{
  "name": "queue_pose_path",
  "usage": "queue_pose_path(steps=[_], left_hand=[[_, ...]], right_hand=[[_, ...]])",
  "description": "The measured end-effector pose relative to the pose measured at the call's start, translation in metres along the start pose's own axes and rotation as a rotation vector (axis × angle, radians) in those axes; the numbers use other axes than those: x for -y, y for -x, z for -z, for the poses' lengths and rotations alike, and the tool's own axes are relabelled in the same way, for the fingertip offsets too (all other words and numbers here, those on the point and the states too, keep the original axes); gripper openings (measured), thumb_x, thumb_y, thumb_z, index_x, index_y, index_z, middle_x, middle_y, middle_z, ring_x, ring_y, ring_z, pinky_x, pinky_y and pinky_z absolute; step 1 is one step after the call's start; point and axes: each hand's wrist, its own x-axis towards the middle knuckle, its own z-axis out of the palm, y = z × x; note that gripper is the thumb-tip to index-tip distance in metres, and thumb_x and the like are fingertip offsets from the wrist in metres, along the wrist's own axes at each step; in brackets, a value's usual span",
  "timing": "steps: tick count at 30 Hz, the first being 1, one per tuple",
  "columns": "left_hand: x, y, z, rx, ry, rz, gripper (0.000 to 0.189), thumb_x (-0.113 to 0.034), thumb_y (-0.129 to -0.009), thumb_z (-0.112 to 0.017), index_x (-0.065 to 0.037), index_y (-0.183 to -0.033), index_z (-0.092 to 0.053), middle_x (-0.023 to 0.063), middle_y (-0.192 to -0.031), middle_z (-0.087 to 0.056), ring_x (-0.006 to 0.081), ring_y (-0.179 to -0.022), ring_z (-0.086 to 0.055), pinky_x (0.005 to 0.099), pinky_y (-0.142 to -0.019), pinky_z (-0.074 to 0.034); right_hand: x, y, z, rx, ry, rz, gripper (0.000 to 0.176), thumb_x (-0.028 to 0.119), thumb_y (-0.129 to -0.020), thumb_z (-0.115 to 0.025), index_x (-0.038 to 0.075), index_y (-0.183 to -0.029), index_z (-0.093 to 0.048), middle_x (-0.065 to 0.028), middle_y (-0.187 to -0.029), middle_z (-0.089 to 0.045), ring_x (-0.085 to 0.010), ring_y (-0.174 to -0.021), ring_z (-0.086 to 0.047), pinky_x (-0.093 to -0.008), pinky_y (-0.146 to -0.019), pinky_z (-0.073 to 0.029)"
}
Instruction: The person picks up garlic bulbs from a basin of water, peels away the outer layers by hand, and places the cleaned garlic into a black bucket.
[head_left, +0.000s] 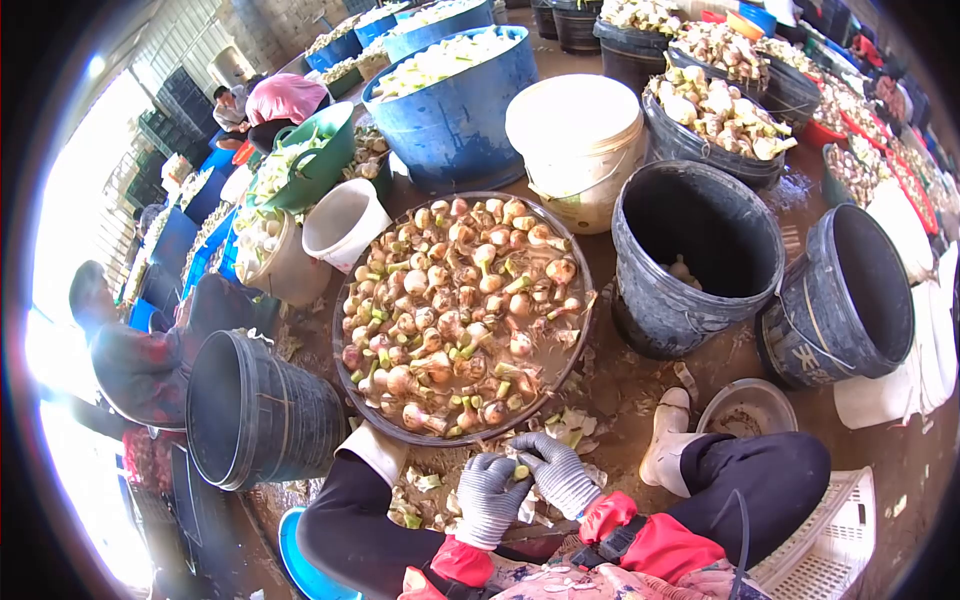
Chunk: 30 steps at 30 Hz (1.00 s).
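My left hand [490, 497], in a grey knitted glove, is closed around a garlic bulb [521, 472] whose pale green cut end shows between the hands. My right hand [558, 474], gloved too, has its fingers bent against the same bulb from the other side; whether it holds a tool is hidden. Both hands are over my lap, just below the near rim of a wide round tray [590, 345]. Garlic bulbs [440, 310] with short cut stems fill much of that tray. Peeled skins [570, 425] lie on the floor beside the hands.
Black buckets [265, 410] [695, 255] [845, 290] stand left and right of the tray. Behind it are a white bucket [575, 150], a blue tub [450, 120] and a green basket [310, 160]. A metal bowl [748, 408] lies near my foot. People [285, 100] sit at the left.
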Motion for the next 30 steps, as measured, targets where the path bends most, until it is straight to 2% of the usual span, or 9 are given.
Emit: queue_pose_path(steps=[3, 5, 8, 10, 17, 20, 24, 27, 30], left_hand=[[-0.019, -0.005, 0.004, 0.011, -0.189, -0.191, 0.032, -0.01, -0.057, -0.083, -0.008, -0.079, -0.061, 0.0101, -0.082, -0.058, 0.0259, -0.071, -0.056, 0.0354, -0.064, -0.046], [-0.027, -0.004, 0.003, -0.044, -0.087, -0.15, 0.029, -0.007, -0.06, -0.082, -0.008, -0.079, -0.06, 0.0079, -0.081, -0.058, 0.0238, -0.072, -0.056, 0.0341, -0.067, -0.047], [-0.018, 0.003, 0.003, -0.13, 0.603, 0.304, 0.026, 0.0, -0.069, -0.077, -0.004, -0.09, -0.062, 0.004, -0.083, -0.061, 0.0143, -0.078, -0.059, 0.0275, -0.071, -0.049], [-0.014, 0.004, 0.01, -0.131, 0.991, 0.547, 0.03, 0.007, -0.075, -0.07, -0.002, -0.102, -0.062, 0.0045, -0.094, -0.064, 0.0096, -0.082, -0.06, 0.0226, -0.075, -0.05], [0.0, 0.006, 0.003, -0.139, 0.78, 0.523, 0.058, 0.009, -0.076, -0.068, 0.002, -0.129, -0.046, 0.0076, -0.097, -0.063, 0.0127, -0.083, -0.061, 0.0252, -0.075, -0.051], [0.003, 0.008, 0.0, -0.081, 0.75, 0.502, 0.063, 0.009, -0.076, -0.068, 0.002, -0.132, -0.042, 0.0083, -0.095, -0.063, 0.0127, -0.083, -0.061, 0.0255, -0.076, -0.051], [0.0, 0.008, 0.0, -0.049, 0.74, 0.511, 0.061, 0.007, -0.076, -0.069, 0.002, -0.131, -0.045, 0.0082, -0.096, -0.064, 0.0111, -0.083, -0.06, 0.0238, -0.076, -0.05], [0.001, 0.006, -0.002, -0.063, 0.689, 0.513, 0.06, 0.006, -0.076, -0.069, 0.001, -0.131, -0.046, 0.0069, -0.094, -0.064, 0.0101, -0.081, -0.06, 0.0231, -0.074, -0.05], [-0.001, 0.004, -0.005, -0.029, 0.593, 0.495, 0.058, 0.007, -0.075, -0.069, 0.001, -0.128, -0.048, 0.0049, -0.09, -0.065, 0.0095, -0.079, -0.06, 0.023, -0.072, -0.05]], right_hand=[[-0.019, -0.012, 0.007, -0.168, -0.118, -0.285, 0.014, 0.003, -0.086, -0.056, 0.001, -0.098, -0.063, -0.0064, -0.091, -0.064, -0.0164, -0.081, -0.06, -0.0285, -0.075, -0.049], [-0.07, -0.023, 0.029, -0.26, -0.056, -0.121, 0.014, 0.005, -0.087, -0.054, 0.003, -0.096, -0.064, -0.0068, -0.087, -0.064, -0.0158, -0.075, -0.059, -0.0281, -0.071, -0.049], [-0.105, -0.03, 0.055, -0.449, -0.139, -0.241, 0.014, 0.005, -0.088, -0.054, 0.003, -0.096, -0.065, -0.0078, -0.09, -0.065, -0.0158, -0.077, -0.06, -0.0285, -0.072, -0.049], [-0.101, -0.028, 0.061, -0.496, 0.221, -0.232, 0.018, 0.007, -0.084, -0.061, 0.003, -0.102, -0.062, -0.0122, -0.094, -0.065, -0.0195, -0.084, -0.061, -0.0318, -0.078, -0.049], [0.012, -0.005, 0.018, 0.195, -0.204, -0.057, 0.042, 0.008, -0.083, -0.066, 0.001, -0.123, -0.054, -0.0123, -0.119, -0.06, -0.018, -0.109, -0.057, -0.0285, -0.093, -0.046], [0.0, -0.004, 0.01, 0.136, 0.097, 0.222, 0.035, 0.004, -0.086, -0.061, 0.0, -0.12, -0.056, -0.0122, -0.112, -0.064, -0.0166, -0.101, -0.061, -0.028, -0.09, -0.048], [-0.007, -0.005, 0.013, 0.141, 0.006, 0.062, 0.038, 0.007, -0.087, -0.061, 0.002, -0.124, -0.053, -0.0156, -0.114, -0.062, -0.0241, -0.101, -0.062, -0.0298, -0.089, -0.048], [0.007, -0.001, 0.014, 0.164, 0.01, -0.01, 0.037, 0.005, -0.088, -0.059, 0.001, -0.124, -0.054, -0.0124, -0.113, -0.063, -0.0174, -0.098, -0.061, -0.0263, -0.088, -0.048], [-0.001, -0.003, 0.012, 0.094, 0.188, 0.16, 0.033, 0.005, -0.088, -0.058, 0.001, -0.121, -0.055, -0.0126, -0.111, -0.063, -0.0188, -0.098, -0.061, -0.0284, -0.087, -0.048]])
